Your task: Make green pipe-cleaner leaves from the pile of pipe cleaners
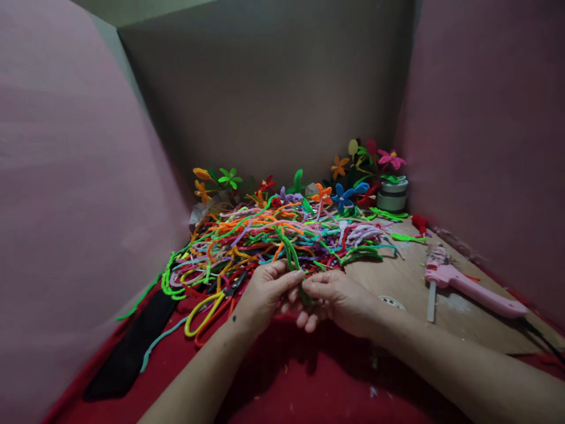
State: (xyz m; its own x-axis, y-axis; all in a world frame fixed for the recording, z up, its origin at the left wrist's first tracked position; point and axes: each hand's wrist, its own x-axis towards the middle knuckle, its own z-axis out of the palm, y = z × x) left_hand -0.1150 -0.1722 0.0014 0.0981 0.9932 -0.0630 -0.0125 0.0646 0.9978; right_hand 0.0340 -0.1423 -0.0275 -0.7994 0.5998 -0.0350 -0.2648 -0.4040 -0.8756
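Note:
Between my two hands, over the front of the red cloth, is a dark green pipe cleaner (289,247) bent into long loops. My left hand (271,285) is closed on it, thumb and forefinger pinching the lower part. My right hand (333,297) pinches the same green piece near its lower end, fingertips close to the left ones. The loops rise above the fingers; some of the lower end is hidden behind them. Just beyond lies a big tangled heap of colourful pipe cleaners (247,229). Scissors with a yellow and orange handle (205,315) lie beside my left wrist.
A pink glue gun (474,288) rests on a wooden board (406,271) at the right, its cord trailing off. Finished pipe-cleaner flowers (342,197) stand along the back near a small round pot (392,194). A black flat item (128,347) lies left on the red cloth (282,377).

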